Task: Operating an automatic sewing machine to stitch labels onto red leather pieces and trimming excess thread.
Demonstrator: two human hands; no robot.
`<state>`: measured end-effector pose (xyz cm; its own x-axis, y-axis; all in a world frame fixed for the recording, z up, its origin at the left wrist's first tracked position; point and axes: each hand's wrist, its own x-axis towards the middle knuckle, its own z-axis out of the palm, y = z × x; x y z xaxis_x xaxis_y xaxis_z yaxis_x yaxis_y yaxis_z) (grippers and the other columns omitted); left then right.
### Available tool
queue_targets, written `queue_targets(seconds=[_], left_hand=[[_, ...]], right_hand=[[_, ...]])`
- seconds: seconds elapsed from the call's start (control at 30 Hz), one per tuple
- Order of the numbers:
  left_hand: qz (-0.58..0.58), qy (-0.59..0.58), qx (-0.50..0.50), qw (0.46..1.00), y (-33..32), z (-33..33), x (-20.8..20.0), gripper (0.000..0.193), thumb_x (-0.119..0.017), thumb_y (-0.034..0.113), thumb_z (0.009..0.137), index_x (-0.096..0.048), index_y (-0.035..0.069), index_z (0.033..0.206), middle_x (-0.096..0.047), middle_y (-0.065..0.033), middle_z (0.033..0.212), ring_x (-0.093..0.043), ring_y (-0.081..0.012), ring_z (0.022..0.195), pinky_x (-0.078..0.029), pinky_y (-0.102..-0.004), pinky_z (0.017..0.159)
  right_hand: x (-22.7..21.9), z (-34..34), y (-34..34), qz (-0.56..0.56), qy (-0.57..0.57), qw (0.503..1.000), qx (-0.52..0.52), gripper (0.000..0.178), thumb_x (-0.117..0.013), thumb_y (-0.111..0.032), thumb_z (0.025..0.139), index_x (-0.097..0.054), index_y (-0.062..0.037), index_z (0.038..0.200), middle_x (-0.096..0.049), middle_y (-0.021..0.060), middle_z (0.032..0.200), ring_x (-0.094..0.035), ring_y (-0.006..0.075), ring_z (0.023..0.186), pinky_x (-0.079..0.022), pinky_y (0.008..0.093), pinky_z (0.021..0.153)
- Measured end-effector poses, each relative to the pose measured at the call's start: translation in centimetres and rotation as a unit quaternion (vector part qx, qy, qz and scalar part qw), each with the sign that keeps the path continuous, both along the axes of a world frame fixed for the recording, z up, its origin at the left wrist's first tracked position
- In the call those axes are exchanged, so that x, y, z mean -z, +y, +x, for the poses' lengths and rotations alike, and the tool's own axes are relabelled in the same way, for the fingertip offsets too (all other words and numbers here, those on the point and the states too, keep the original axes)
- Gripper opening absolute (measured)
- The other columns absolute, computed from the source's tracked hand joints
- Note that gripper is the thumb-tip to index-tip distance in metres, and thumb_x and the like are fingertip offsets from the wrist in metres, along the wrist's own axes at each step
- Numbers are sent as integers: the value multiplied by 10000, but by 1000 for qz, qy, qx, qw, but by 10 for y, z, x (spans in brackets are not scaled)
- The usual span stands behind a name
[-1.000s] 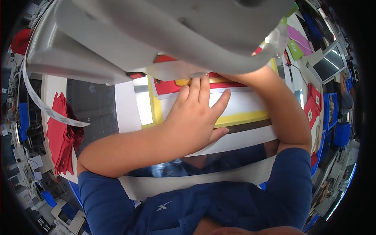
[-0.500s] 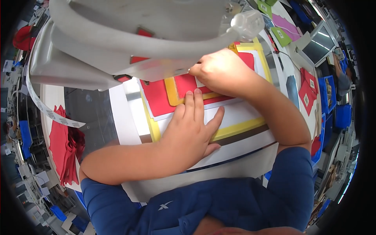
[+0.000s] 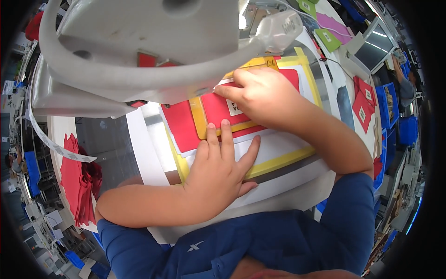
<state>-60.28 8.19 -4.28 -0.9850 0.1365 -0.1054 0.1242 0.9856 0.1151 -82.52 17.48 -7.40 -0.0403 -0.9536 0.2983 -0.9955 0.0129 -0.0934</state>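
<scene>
My left hand (image 3: pixel 214 169) lies flat with its fingers apart, two fingertips on the near edge of a yellow frame (image 3: pixel 199 120). That frame rests on a red fabric piece (image 3: pixel 177 128), and more red fabric shows inside it. My right hand (image 3: pixel 265 95) is closed over the frame's opening, with thumb and index finger pinched near the machine; what they hold, if anything, is too small to make out. Beside its fingers a white label (image 3: pixel 233 108) lies on the red fabric. Below is a white sheet (image 3: pixel 274 144) edged with yellow tape (image 3: pixel 285 160).
A grey sewing machine head (image 3: pixel 134 56) overhangs the work from the upper left. Red fabric pieces (image 3: pixel 76 186) hang over the table's left edge. At right are more red pieces (image 3: pixel 363 109), a screen (image 3: pixel 376 46), green pieces (image 3: pixel 329 40) and blue bins (image 3: pixel 388 104).
The machine head appears further left and lower in the picture. My right hand has shifted slightly left, its thumb and index finger now plainly visible. The left hand still lies on the frame's edge.
</scene>
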Motion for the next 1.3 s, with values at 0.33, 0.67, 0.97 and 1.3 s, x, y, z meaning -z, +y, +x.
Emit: queue_targets(seconds=[0.33, 0.67, 0.97, 1.3], left_hand=[[4, 24, -9, 1000, -12, -11, -7, 932, -808, 655, 863, -543, 169, 1613, -608, -386, 1392, -662, -515, 1201, -499, -497, 936], [37, 86, -7, 996, -28, -43, 13, 819, -850, 528, 868, -641, 42, 1493, -618, -237, 1371, -612, -371, 1121, -467, -477, 931], [-45, 84, -25, 995, -23, -39, 11, 833, -857, 551, 847, -659, 68, 1496, -653, -199, 1360, -618, -334, 1099, -451, -464, 945], [197, 96, -134, 967, -34, -78, 18, 222, -753, 78, 990, -659, 0, 1175, -608, -189, 1080, -663, -390, 975, -552, -460, 839]], right_hand=[[-31, -22, 56, 52, -48, 991, 114, 283, -750, -120, 919, -808, -52, 1188, -648, 113, 926, -676, 311, 833, -564, 437, 746], [-29, -26, 74, 45, -126, 981, 142, 264, -750, -176, 966, -789, -62, 1201, -647, 107, 947, -694, 300, 854, -572, 433, 745], [-15, -15, 64, 38, -139, 981, 132, 297, -772, -203, 976, -786, -33, 1219, -638, 123, 964, -671, 318, 853, -552, 432, 752], [2, -34, 51, -48, -284, 942, 173, 266, -799, -175, 911, -670, -22, 1086, -631, 166, 1067, -662, 390, 979, -538, 473, 862]])
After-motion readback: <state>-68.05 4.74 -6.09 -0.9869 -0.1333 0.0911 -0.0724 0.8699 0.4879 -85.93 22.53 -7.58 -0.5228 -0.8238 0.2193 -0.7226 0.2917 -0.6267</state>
